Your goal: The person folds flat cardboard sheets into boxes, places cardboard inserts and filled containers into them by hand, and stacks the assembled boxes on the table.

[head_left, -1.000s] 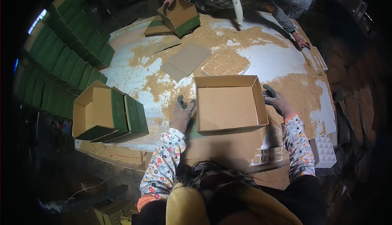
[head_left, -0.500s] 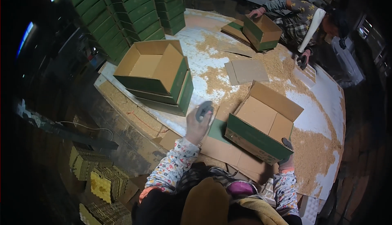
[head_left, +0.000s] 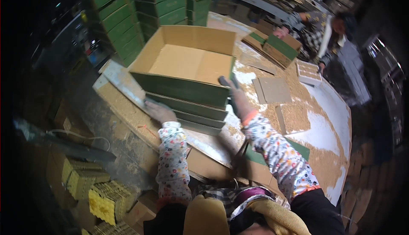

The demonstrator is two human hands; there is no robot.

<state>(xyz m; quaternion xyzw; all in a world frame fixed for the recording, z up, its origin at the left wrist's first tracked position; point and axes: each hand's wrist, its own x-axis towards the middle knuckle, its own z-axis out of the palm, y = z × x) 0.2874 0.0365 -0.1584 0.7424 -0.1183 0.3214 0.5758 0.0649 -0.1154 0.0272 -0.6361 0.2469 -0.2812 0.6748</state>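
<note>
An open green-and-brown cardboard box (head_left: 181,85) tops a stack of similar boxes (head_left: 200,118) at the table's left side. At the stack's front left, my left hand (head_left: 160,110) rests against the lower boxes, its fingers stretched along them. My right hand (head_left: 240,100) is at the top box's near right corner, with a dark-covered fingertip over the rim and the other fingers partly hidden. Both hands seem to wear grey-fingered gloves. Cardboard with a green band (head_left: 257,157) lies flat before me.
Tall stacks of green boxes (head_left: 159,0) stand behind. Across the sawdust-strewn table (head_left: 324,107), a co-worker (head_left: 319,30) has one hand by a green box (head_left: 281,49) and another by a white tray (head_left: 309,72). Flat grey boards (head_left: 272,91) lie mid-table; yellow corrugated stacks (head_left: 106,201) sit lower left.
The open box that my right hand held in front of me is now on top of the left stack. Both hands have moved to that stack. My view has shifted left.
</note>
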